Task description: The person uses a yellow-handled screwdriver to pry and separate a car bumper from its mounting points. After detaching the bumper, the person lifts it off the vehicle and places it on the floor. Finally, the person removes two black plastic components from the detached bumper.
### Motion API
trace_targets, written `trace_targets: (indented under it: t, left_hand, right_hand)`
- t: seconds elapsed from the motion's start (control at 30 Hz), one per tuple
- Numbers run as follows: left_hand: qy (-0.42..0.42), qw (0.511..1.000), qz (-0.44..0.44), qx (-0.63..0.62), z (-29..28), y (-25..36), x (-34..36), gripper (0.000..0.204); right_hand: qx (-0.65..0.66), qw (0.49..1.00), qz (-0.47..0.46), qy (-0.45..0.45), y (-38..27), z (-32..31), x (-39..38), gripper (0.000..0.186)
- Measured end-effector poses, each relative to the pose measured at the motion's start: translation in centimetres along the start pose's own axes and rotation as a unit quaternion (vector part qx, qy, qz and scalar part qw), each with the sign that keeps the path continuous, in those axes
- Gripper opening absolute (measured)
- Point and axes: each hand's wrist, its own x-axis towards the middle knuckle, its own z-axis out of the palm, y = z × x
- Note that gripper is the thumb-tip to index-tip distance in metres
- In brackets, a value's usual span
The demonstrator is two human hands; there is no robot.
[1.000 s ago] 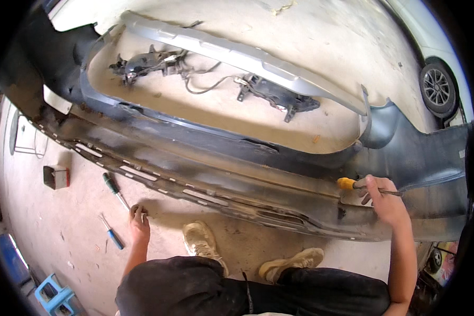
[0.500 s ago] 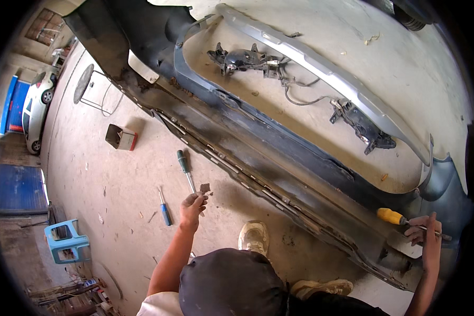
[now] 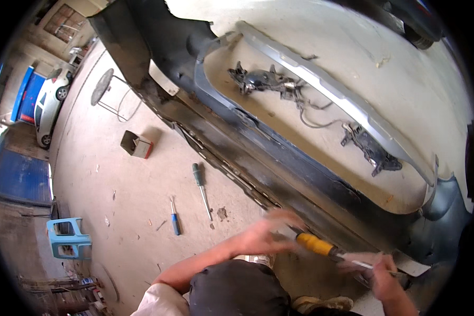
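A dark grey car bumper (image 3: pixel 300 174) lies upside down on the concrete floor, running from upper left to lower right. My right hand (image 3: pixel 380 269) is closed on the metal shaft of a yellow-handled screwdriver (image 3: pixel 315 244) at the bumper's near edge. My left hand (image 3: pixel 271 231) is blurred by motion, right at the butt end of the yellow handle; its grip cannot be made out. Inside the bumper's curve lie a black wiring harness (image 3: pixel 263 81) and a silver trim strip (image 3: pixel 342 100).
On the floor to my left lie a green-handled screwdriver (image 3: pixel 198 176), a blue-handled screwdriver (image 3: pixel 175 221) and a small open box (image 3: pixel 137 144). A blue plastic stool (image 3: pixel 68 238), a round wire stand (image 3: pixel 102 87) and a white car (image 3: pixel 50 102) are farther left. My knee (image 3: pixel 237 289) is below.
My left hand left the floor by the green screwdriver and swung right to the yellow handle. The view has turned left. My right hand stays on the yellow screwdriver.
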Motion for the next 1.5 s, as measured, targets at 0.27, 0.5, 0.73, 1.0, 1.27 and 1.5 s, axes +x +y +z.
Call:
trace_targets:
  t: [0.27,0.5,0.73,1.0,1.27,1.5]
  left_hand:
    - [-0.249,0.959,-0.135,-0.005,3.3,-1.9,-0.7,0.047]
    - [0.192,0.847,-0.487,0.089,1.4,-8.2,-14.7,0.041]
    - [0.269,0.784,-0.521,0.204,2.6,-12.7,-22.5,0.034]
    - [0.353,0.788,-0.399,0.308,4.0,-12.4,-18.1,0.042]
    - [0.121,0.948,-0.254,0.146,8.6,-8.7,-12.0,0.017]
    - [0.014,0.945,-0.161,0.285,12.9,-15.5,-13.6,0.028]
  right_hand:
    - [-0.154,0.985,0.021,-0.071,0.9,0.5,0.4,0.050]
    - [-0.195,0.977,0.084,-0.003,0.2,-3.1,0.5,0.060]
    - [-0.315,0.946,0.077,-0.004,-0.5,-3.2,1.6,0.041]
    - [-0.343,0.936,0.076,0.028,-1.8,-4.7,2.5,0.035]
    - [-0.339,0.938,0.071,0.026,-1.1,-6.9,1.5,0.041]
    - [-0.330,0.943,0.024,0.045,-1.6,-8.0,1.7,0.049]
